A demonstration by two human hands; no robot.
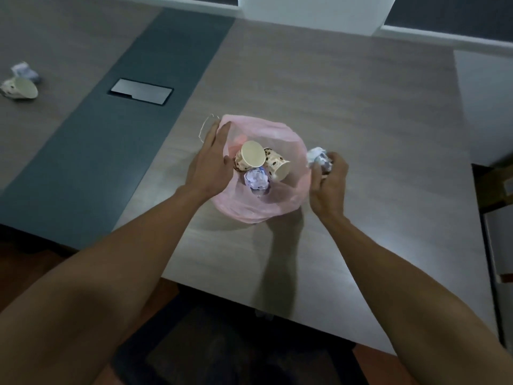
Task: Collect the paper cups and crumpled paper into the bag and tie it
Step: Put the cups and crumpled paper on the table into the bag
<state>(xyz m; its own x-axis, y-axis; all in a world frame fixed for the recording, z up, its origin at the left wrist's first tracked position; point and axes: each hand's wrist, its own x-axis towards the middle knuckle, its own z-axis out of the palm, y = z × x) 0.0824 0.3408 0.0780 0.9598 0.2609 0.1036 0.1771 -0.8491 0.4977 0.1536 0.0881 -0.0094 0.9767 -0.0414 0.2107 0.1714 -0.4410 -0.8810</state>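
The wooden tabletop (347, 101) carries a dark strip (116, 140) with a grey flap (141, 91) set into it, well beyond the left hand's fingertips. A pink bag (277, 134) sits open between the two hands. The left hand (209, 165) grips the bag's left rim, its fingers (219, 132) spread along the plastic and the thumb hooked inside the opening. The right hand (330, 184) is just beside the bag's right rim, its fingers (337, 159) clenched around a ball of crumpled paper (317, 157) that pokes out above them.

Inside the bag, just off the left thumb, lie two paper cups on their sides: one (251, 157) with its mouth turned up, and a spotted one (277, 163) touching it on the right. A second paper ball (256, 180) rests below them. Far left of the left hand's fingers, another cup (20, 88) lies tipped over with a third paper ball (25, 70) touching it.
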